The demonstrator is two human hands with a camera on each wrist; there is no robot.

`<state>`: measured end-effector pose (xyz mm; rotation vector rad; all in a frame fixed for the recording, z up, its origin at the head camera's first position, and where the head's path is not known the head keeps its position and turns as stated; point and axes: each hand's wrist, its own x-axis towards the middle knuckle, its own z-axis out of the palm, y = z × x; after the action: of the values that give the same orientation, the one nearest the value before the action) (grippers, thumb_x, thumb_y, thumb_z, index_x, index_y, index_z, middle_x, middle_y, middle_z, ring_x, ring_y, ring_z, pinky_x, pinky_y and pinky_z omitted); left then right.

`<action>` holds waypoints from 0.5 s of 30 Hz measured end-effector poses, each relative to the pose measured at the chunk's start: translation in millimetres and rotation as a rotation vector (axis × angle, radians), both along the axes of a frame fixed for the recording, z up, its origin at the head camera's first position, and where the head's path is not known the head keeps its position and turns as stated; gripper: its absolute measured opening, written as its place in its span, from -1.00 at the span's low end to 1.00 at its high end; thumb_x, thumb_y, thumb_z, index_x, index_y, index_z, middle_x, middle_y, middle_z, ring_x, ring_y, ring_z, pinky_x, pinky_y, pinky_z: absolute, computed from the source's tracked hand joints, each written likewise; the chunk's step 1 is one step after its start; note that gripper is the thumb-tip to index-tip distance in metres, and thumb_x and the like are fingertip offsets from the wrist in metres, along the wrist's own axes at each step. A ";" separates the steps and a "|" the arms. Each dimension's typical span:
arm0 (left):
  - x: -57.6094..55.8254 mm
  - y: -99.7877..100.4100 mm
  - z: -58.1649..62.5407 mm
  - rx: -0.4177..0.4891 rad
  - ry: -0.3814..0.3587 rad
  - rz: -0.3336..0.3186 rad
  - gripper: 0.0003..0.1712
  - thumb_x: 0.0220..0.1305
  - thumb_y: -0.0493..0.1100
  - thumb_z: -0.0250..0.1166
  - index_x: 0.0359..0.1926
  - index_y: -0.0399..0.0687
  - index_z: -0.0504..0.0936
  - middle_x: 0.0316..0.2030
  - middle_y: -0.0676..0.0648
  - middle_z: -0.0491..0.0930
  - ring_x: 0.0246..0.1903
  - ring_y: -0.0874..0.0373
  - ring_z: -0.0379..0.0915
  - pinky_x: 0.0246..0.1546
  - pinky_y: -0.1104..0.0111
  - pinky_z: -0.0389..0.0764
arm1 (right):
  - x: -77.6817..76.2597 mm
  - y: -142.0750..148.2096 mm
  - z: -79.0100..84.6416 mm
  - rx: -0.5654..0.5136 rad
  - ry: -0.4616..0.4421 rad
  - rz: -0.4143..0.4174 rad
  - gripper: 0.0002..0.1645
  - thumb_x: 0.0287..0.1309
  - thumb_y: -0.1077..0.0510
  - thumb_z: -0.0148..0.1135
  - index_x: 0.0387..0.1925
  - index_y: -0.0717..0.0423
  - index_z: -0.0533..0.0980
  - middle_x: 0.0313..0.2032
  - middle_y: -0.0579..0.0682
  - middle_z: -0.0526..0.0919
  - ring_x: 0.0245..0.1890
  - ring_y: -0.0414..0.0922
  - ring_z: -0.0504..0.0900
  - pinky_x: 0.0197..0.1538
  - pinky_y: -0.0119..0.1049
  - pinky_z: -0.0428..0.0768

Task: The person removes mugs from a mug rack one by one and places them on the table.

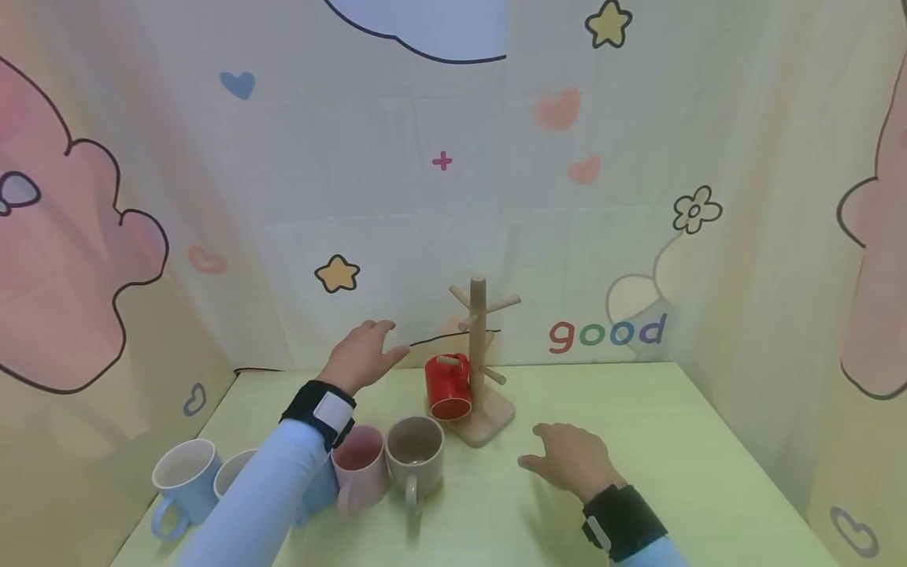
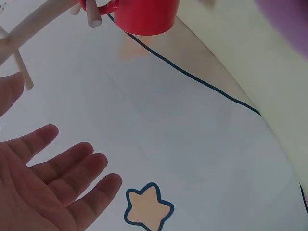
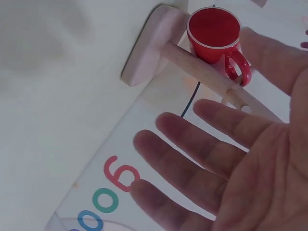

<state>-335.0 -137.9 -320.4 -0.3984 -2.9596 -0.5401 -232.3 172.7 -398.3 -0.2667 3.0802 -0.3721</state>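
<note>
A wooden mug tree (image 1: pixel 478 339) stands toward the back of the table, its square base flat on the surface. From one of its lower pegs a red mug (image 1: pixel 446 387) hangs by the handle, mouth downward. My left hand (image 1: pixel 359 356) hovers left of the mug tree with fingers spread, holding nothing; its palm and fingers (image 2: pixel 72 178) show in the left wrist view. To the right of the base, my right hand (image 1: pixel 570 458) is held over the table, also with nothing in it. The right wrist view shows its extended fingers (image 3: pixel 192 163) before the red mug (image 3: pixel 214 29).
A row of mugs stands at the front left: a blue mug (image 1: pixel 186 484) at the end, a pink mug (image 1: pixel 361 468) and a grey mug (image 1: pixel 415 457) nearest the mug tree. My left sleeve partly hides others between them. A printed curtain (image 1: pixel 397 157) hangs behind the table.
</note>
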 end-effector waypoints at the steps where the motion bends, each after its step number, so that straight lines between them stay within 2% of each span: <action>1: -4.7 5.0 1.7 -0.009 -0.006 -0.001 -0.29 0.41 0.11 0.21 0.39 -0.22 0.35 0.27 -0.34 0.41 0.24 -0.24 0.36 0.20 -0.06 0.43 | -4.1 -1.7 2.6 0.006 0.008 -0.005 -0.35 0.09 -0.17 0.42 0.07 0.19 0.59 -0.12 0.16 0.71 -0.11 0.15 0.67 -0.14 0.13 0.64; 5: -20.7 22.8 5.8 -0.039 -0.019 -0.006 -0.28 0.42 0.12 0.20 0.41 -0.20 0.33 0.29 -0.32 0.40 0.25 -0.22 0.36 0.22 -0.03 0.42 | -20.7 -8.5 10.6 0.023 0.046 -0.015 -0.34 0.12 -0.17 0.40 0.09 0.22 0.57 -0.17 0.17 0.72 -0.19 0.13 0.69 -0.19 0.09 0.67; 10: -34.5 43.3 11.7 -0.067 -0.023 -0.008 -0.26 0.41 0.10 0.22 0.44 -0.17 0.28 0.32 -0.31 0.37 0.25 -0.21 0.36 0.23 -0.01 0.41 | -41.3 -17.9 16.2 0.039 0.086 -0.047 -0.31 0.17 -0.19 0.36 0.11 0.25 0.55 -0.18 0.19 0.71 -0.20 0.14 0.69 -0.20 0.07 0.68; 12: -39.3 50.4 14.7 -0.081 -0.004 -0.011 -0.26 0.41 0.07 0.23 0.46 -0.16 0.26 0.31 -0.31 0.38 0.23 -0.20 0.39 0.21 0.00 0.44 | -49.2 -22.8 18.3 0.037 0.103 -0.058 -0.30 0.18 -0.21 0.35 0.12 0.24 0.54 -0.16 0.18 0.71 -0.19 0.13 0.69 -0.20 0.05 0.68; 15: -45.9 60.1 19.6 -0.107 0.033 -0.016 -0.28 0.43 0.01 0.22 0.47 -0.14 0.22 0.29 -0.30 0.40 0.19 -0.18 0.43 0.17 0.03 0.48 | -60.2 -31.4 23.0 0.019 0.137 -0.059 -0.35 0.18 -0.21 0.35 0.06 0.21 0.55 -0.24 0.13 0.71 -0.30 0.07 0.68 -0.28 -0.02 0.68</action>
<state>-380.9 -77.8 -300.8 -0.4366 -2.9642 -0.3740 -292.4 141.3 -375.2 -0.2102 3.2304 -0.3398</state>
